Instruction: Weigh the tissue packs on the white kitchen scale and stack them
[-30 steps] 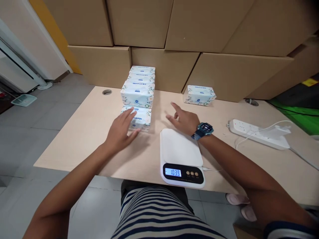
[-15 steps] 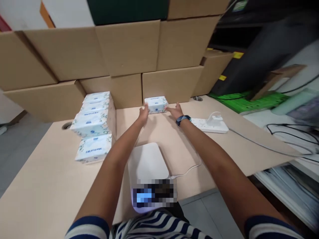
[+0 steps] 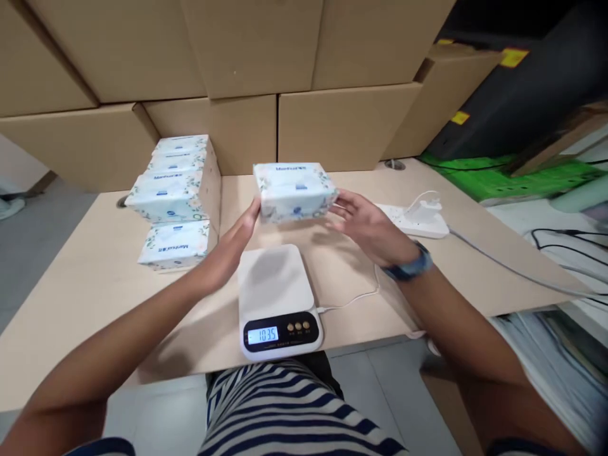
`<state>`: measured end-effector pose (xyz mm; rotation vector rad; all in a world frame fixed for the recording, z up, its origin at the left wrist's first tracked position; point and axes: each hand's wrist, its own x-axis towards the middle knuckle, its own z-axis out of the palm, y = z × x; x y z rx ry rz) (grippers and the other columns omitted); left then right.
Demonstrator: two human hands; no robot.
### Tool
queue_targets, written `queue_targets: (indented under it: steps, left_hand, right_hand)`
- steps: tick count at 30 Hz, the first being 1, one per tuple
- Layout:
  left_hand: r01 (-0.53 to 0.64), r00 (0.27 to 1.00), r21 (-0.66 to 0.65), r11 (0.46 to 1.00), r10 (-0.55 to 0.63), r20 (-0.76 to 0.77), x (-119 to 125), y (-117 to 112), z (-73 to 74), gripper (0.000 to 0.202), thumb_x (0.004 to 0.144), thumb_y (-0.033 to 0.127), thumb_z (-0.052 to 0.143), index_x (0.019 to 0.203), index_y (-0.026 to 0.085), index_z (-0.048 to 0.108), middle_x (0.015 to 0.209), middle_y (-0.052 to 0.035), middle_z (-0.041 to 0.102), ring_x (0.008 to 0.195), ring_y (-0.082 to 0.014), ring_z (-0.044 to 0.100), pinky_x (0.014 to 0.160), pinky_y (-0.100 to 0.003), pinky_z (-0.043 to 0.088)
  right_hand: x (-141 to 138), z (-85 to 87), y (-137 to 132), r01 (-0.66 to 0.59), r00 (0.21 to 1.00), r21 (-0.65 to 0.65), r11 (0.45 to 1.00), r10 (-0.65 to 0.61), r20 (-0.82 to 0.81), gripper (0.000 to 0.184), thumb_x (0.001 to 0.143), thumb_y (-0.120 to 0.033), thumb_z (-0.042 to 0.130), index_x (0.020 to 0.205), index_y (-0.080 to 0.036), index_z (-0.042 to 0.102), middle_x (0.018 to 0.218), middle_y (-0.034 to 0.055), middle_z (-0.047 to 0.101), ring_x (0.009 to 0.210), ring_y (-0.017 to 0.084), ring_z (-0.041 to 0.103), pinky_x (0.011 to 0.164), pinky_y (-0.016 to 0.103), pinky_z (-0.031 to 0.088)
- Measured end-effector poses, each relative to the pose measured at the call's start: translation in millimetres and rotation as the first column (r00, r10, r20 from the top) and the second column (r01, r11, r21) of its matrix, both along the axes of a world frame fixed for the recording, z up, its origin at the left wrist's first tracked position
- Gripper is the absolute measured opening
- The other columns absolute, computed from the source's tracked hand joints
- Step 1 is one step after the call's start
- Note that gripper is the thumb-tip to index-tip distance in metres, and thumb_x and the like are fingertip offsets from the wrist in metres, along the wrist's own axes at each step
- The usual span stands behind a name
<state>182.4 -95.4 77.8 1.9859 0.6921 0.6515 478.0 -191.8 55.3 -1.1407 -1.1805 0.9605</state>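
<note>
Between my two hands a white tissue pack (image 3: 295,190) with floral print hangs above the table, beyond the scale. My left hand (image 3: 235,244) presses its left end. On its right end are the fingers of my right hand (image 3: 365,225), with a watch-like band on that wrist. Nearer to me lies a white digital scale (image 3: 275,285) with nothing on its plate; its lit display reads 1035, any decimal point being unclear. To the left of my left hand sit several stacked tissue packs (image 3: 173,190) of the same print.
Cardboard boxes (image 3: 351,126) form a wall along the table's back. A white power strip (image 3: 418,218) with a plugged-in adapter lies at right. A thin white cable (image 3: 354,299) runs from the scale. Farther right is a green plastic surface (image 3: 475,180).
The tissue pack has come up off the table and towards me, held between both hands. My view has tipped down, and the scale's display is now readable.
</note>
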Motion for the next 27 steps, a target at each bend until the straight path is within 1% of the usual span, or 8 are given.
queue_targets:
  steps: [2, 4, 8, 12, 16, 18, 22, 27]
  left_hand:
    - [0.087, 0.996, -0.162, 0.983, -0.089, -0.007, -52, -43, -7.0, 0.075, 0.105, 0.077, 0.028, 0.173, 0.046, 0.022, 0.183, 0.0106, 0.015, 0.171, -0.0289, 0.018, 0.14, -0.052, 0.019]
    - [0.114, 0.993, -0.285, 0.952, -0.121, -0.009, -90, -78, -21.5, 0.081, 0.1, 0.082, 0.03, 0.173, 0.05, 0.015, 0.183, 0.0124, 0.01, 0.171, -0.0325, 0.013, 0.14, -0.057, 0.018]
    - [0.098, 0.994, -0.4, 0.911, -0.109, -0.005, -117, -112, -55.7, 0.083, 0.097, 0.085, 0.033, 0.172, 0.053, 0.012, 0.183, 0.0147, 0.003, 0.172, -0.0334, 0.005, 0.139, -0.061, 0.013]
    - [0.124, 0.991, -0.397, 0.909, -0.092, 0.1, -111, -109, -72.5, 0.085, 0.097, 0.084, 0.038, 0.172, 0.051, 0.016, 0.184, 0.0127, 0.006, 0.173, -0.0313, 0.005, 0.14, -0.057, 0.015]
    - [0.115, 0.968, -0.471, 0.875, 0.008, 0.25, -106, -91, -72.7, 0.06, 0.108, 0.07, 0.031, 0.16, 0.047, 0.052, 0.178, 0.0042, 0.039, 0.167, -0.0327, 0.033, 0.134, -0.062, 0.035]
    - [0.056, 0.957, -0.478, 0.877, 0.088, 0.275, -105, -81, -69.3, 0.057, 0.11, 0.065, 0.031, 0.152, 0.043, 0.062, 0.174, 0.0002, 0.047, 0.163, -0.0342, 0.041, 0.131, -0.065, 0.039]
    - [-0.019, 0.95, -0.398, 0.917, 0.14, 0.277, -99, -63, -65.7, 0.061, 0.108, 0.071, 0.033, 0.154, 0.04, 0.058, 0.175, -0.0029, 0.044, 0.163, -0.0373, 0.037, 0.13, -0.067, 0.036]
    - [-0.058, 0.951, -0.202, 0.978, 0.116, 0.287, -87, -52, -83.3, 0.075, 0.102, 0.081, 0.036, 0.167, 0.043, 0.039, 0.182, -0.0013, 0.03, 0.167, -0.0382, 0.027, 0.133, -0.068, 0.03]
  right_hand:
    - [-19, -10.0, -51, -0.126, 0.991, -0.007, 0.992, 0.127, 0.043, 0.075, 0.085, -0.037, 0.087, 0.153, -0.036, 0.054, 0.168, 0.0103, 0.052, 0.152, 0.032, 0.054, 0.111, 0.051, 0.061]
    - [-40, -27.3, -93, -0.197, 0.976, -0.044, 0.979, 0.201, 0.086, 0.08, 0.093, -0.036, 0.082, 0.162, -0.046, 0.044, 0.172, 0.0063, 0.048, 0.147, 0.031, 0.06, 0.106, 0.05, 0.065]
    - [-78, -61.8, -132, -0.141, 0.977, -0.064, 0.988, 0.149, 0.154, 0.078, 0.099, -0.042, 0.073, 0.167, -0.053, 0.035, 0.177, 0.0023, 0.039, 0.152, 0.033, 0.056, 0.115, 0.054, 0.061]
    - [-91, -71.5, -130, -0.022, 0.986, -0.1, 0.995, 0.038, 0.163, 0.073, 0.101, -0.049, 0.071, 0.166, -0.05, 0.039, 0.174, 0.0059, 0.045, 0.135, 0.031, 0.068, 0.113, 0.054, 0.062]
    - [-86, -66.9, -123, 0.175, 0.97, -0.053, 0.983, -0.163, 0.178, 0.059, 0.102, -0.051, 0.068, 0.159, -0.046, 0.051, 0.171, 0.0055, 0.047, 0.138, 0.03, 0.064, 0.103, 0.048, 0.066]
    - [-83, -65.6, -120, 0.227, 0.96, -0.037, 0.973, -0.218, 0.178, 0.053, 0.103, -0.052, 0.066, 0.155, -0.046, 0.055, 0.17, 0.0044, 0.05, 0.135, 0.03, 0.065, 0.101, 0.048, 0.065]
    - [-81, -69.3, -116, 0.282, 0.951, -0.084, 0.956, -0.267, 0.153, 0.049, 0.103, -0.056, 0.064, 0.151, -0.044, 0.062, 0.162, 0.0049, 0.059, 0.125, 0.03, 0.069, 0.107, 0.056, 0.061]
    - [-92, -79.3, -113, 0.317, 0.948, -0.103, 0.943, -0.31, 0.075, 0.048, 0.103, -0.055, 0.065, 0.151, -0.047, 0.061, 0.161, 0.0024, 0.06, 0.137, 0.031, 0.064, 0.115, 0.06, 0.056]
